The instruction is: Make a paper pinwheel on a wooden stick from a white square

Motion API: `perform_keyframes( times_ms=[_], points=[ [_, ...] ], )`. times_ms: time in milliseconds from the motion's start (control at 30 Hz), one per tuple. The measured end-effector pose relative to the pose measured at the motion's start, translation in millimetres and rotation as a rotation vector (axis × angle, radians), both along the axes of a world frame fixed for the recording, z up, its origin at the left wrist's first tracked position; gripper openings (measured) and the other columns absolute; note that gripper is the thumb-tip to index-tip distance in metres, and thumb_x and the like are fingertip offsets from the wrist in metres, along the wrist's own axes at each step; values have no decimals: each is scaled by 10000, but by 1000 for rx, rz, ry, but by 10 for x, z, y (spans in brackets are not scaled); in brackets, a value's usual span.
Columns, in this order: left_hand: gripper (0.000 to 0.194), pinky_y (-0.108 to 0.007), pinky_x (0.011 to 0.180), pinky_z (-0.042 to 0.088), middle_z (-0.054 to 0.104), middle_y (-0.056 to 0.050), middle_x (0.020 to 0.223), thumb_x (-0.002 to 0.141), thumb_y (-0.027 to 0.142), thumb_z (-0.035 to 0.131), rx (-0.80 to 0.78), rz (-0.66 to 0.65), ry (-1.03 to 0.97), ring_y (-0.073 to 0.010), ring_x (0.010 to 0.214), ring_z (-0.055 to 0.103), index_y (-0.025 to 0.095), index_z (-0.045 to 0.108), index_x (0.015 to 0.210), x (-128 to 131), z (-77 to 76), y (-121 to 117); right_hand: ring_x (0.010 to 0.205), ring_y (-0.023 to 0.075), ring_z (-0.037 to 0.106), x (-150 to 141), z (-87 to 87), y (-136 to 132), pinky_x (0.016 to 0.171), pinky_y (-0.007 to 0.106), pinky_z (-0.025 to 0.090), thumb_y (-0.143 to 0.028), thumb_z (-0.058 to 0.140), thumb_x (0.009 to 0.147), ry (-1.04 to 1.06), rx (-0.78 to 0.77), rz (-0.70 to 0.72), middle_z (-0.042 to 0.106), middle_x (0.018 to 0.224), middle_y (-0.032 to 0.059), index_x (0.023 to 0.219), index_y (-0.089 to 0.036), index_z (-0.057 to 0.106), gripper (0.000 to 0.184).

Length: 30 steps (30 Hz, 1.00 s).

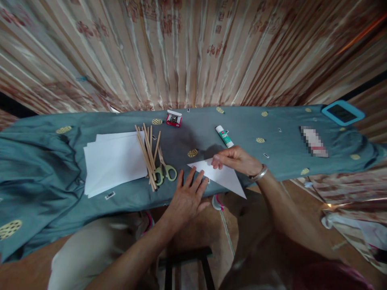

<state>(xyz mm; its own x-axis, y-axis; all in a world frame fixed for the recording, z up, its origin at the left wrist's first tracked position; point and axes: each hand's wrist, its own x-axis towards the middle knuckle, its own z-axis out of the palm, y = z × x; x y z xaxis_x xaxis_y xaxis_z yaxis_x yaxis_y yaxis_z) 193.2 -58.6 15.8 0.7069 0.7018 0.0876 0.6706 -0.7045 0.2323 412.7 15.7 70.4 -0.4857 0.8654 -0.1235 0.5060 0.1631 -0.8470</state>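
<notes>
Past the near cloth edge (pixel 127 209), paper (pixel 227 177) juts; right hand (pixel 237 160) curls on it, grip unclear; left hand (pixel 188 197) spreads wide

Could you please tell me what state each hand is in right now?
Left hand: open, fingers spread, fingertips at the folded paper.
Right hand: fingers curled at the paper; whether they grip it cannot be told.

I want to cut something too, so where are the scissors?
The scissors lie left of the left hand, right beside the wooden sticks.
</notes>
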Motion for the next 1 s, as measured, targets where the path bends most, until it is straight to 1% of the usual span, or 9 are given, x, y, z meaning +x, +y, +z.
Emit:
perform_keyframes(
  times_ms=[100, 167, 300, 467, 600, 700, 800, 900, 1000],
  points=[
    [586, -660, 1096, 262, 427, -135, 1489, 889, 507, 524, 8, 11, -9, -375, 1400, 308, 159, 480, 1358, 9, -8, 12, 691, 158, 658, 180, -119, 14, 663, 293, 530, -486, 543, 874, -72, 150, -196, 730, 786, 63, 849, -140, 717, 388],
    [579, -665, 1096, 258, 438, -135, 1481, 897, 504, 510, 9, 15, -17, -373, 1398, 311, 160, 479, 1362, 15, -11, 21, 841, 201, 687, 267, -189, 12, 786, 342, 540, -409, 596, 855, -198, 280, -280, 742, 936, 74, 977, -162, 717, 300],
    [575, -674, 1089, 260, 462, -134, 1463, 900, 482, 515, 5, 30, -43, -377, 1385, 326, 168, 462, 1379, 37, -5, 45, 1105, 245, 639, 304, -270, -39, 991, 407, 486, -299, 558, 891, -349, 403, -191, 693, 1172, 103, 1123, -174, 675, 288],
    [513, -672, 1081, 274, 512, -121, 1418, 889, 439, 557, 2, 35, -50, -376, 1352, 374, 209, 503, 1344, 45, 9, 92, 1263, 309, 526, 195, -386, -138, 1071, 475, 426, -382, 577, 885, -446, 506, -66, 562, 1343, 202, 1244, -101, 605, 457],
    [487, -636, 1090, 304, 531, -117, 1395, 888, 407, 567, 31, 36, -54, -364, 1336, 403, 198, 516, 1326, -14, -11, 130, 1302, 332, 478, 214, -463, -183, 1070, 515, 419, -467, 578, 873, -492, 525, -21, 522, 1376, 224, 1321, -93, 535, 585],
    [543, -584, 1089, 349, 521, -162, 1387, 873, 415, 585, 92, 45, -65, -372, 1333, 407, 125, 499, 1324, -75, -60, 158, 1292, 335, 486, 275, -478, -195, 1071, 523, 415, -517, 550, 876, -503, 532, -41, 528, 1368, 224, 1331, -98, 523, 620],
    [628, -547, 1079, 382, 498, -226, 1383, 883, 477, 542, 152, 60, -97, -371, 1325, 421, 45, 456, 1330, -119, -115, 186, 1258, 345, 511, 313, -478, -199, 1056, 524, 428, -544, 555, 861, -516, 538, -64, 552, 1338, 222, 1314, -95, 539, 639],
    [661, -543, 1074, 391, 499, -257, 1366, 897, 507, 496, 185, 66, -112, -370, 1305, 446, 9, 436, 1328, -131, -142, 202, 1204, 347, 553, 329, -464, -195, 1026, 521, 454, -519, 617, 830, -512, 526, -94, 586, 1296, 213, 1295, -94, 555, 633],
    [628, -539, 1071, 397, 511, -243, 1359, 913, 500, 466, 192, 72, -113, -366, 1298, 457, 26, 443, 1324, -123, -140, 204, 1179, 324, 581, 344, -418, -186, 1017, 496, 466, -426, 673, 813, -460, 484, -130, 621, 1267, 177, 1264, -120, 581, 553]
  ],
)
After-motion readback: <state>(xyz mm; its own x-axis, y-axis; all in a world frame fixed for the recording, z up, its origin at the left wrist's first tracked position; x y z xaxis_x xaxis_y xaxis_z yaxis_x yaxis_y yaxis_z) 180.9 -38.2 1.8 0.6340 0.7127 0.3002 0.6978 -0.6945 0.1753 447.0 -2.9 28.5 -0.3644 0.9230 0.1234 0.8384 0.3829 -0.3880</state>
